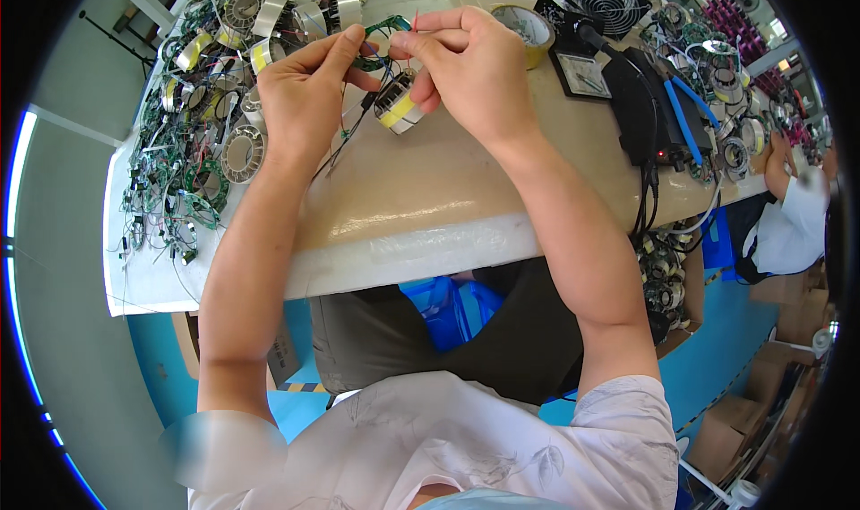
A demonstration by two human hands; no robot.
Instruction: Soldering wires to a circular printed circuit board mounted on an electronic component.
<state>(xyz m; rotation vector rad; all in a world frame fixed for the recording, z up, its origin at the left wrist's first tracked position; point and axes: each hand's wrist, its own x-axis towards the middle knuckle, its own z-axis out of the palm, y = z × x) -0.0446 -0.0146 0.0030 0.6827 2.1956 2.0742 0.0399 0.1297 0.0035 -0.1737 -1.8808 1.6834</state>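
Over the far middle of the table, my left hand [309, 85] pinches the left side of a green ring-shaped circuit board [383, 26] between thumb and fingers. My right hand [479, 67] is closed at the board's right side, its thumb and forefinger together by a short red wire [416, 19]. Just below hangs or rests a motor stator [399, 105] with a pale, yellow-banded rim, close to the right hand's lower fingers. Dark wires [345, 143] with a small black connector trail down beside it. Whether the stator is joined to the board is hidden by my fingers.
Stators and green boards with wires [202, 107] heap up at left. A tape roll [528, 31], a fan [605, 4], a black soldering station [658, 107] and blue-handled pliers [683, 120] stand right. Another person [788, 223] sits far right. A box of parts [667, 277] is below.
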